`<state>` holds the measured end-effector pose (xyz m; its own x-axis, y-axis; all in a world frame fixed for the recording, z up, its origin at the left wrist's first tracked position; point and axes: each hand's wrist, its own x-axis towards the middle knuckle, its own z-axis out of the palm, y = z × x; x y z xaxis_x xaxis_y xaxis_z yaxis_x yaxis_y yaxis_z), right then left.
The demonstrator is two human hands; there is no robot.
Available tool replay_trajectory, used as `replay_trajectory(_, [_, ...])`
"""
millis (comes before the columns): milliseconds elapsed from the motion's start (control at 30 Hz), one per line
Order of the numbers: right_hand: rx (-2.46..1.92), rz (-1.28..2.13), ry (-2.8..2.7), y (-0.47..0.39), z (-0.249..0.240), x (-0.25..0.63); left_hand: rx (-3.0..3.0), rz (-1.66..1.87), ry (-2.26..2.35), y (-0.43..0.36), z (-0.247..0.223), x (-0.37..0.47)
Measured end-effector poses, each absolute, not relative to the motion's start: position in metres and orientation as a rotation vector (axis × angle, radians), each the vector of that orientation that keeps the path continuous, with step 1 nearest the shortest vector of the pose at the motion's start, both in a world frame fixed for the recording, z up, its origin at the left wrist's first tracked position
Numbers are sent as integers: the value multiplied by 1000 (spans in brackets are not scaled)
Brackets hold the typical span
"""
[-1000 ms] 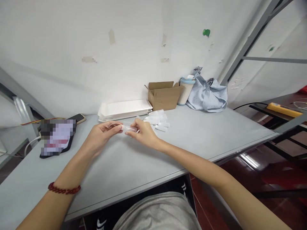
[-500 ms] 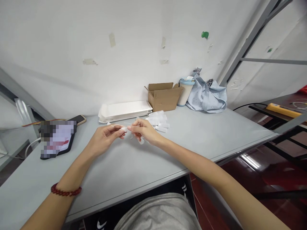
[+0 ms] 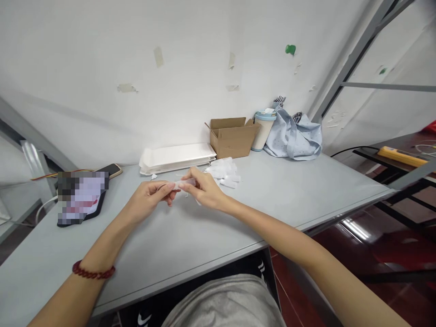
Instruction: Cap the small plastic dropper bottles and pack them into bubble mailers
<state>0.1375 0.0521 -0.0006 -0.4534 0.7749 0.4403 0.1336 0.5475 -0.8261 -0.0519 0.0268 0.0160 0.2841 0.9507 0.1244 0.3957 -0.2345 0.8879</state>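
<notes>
Both hands meet over the grey table (image 3: 204,236), pinching a small translucent white piece (image 3: 185,181) between them. My left hand (image 3: 150,195), with a red bead bracelet at the wrist, grips its left end between thumb and fingers. My right hand (image 3: 204,188) has thumb and index finger closed on the right part. Several similar translucent white pieces (image 3: 225,170) lie in a loose pile just behind my right hand. A tiny white scrap (image 3: 154,176) rests behind my left hand.
White flat boxes (image 3: 177,156), an open cardboard box (image 3: 236,138), a lidded cup (image 3: 263,129) and a light blue cloth bag (image 3: 294,134) stand along the wall. Two phones, one with a blurred screen (image 3: 83,197), lie at the left.
The hands have drawn closer together. My right hand has turned, and more of the white piece now shows between its fingers.
</notes>
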Motion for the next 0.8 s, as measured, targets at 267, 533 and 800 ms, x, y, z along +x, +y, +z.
replay_trajectory(267, [-859, 1830, -1230, 50, 10, 135, 2011, 880, 1405, 17, 18, -34])
replay_trajectory(533, [-826, 1337, -1567, 50, 8, 136, 1821, 908, 1283, 22, 11, -35])
replay_trajectory(800, [-751, 968, -1946, 50, 9, 142, 1518, 969, 1154, 27, 6, -42])
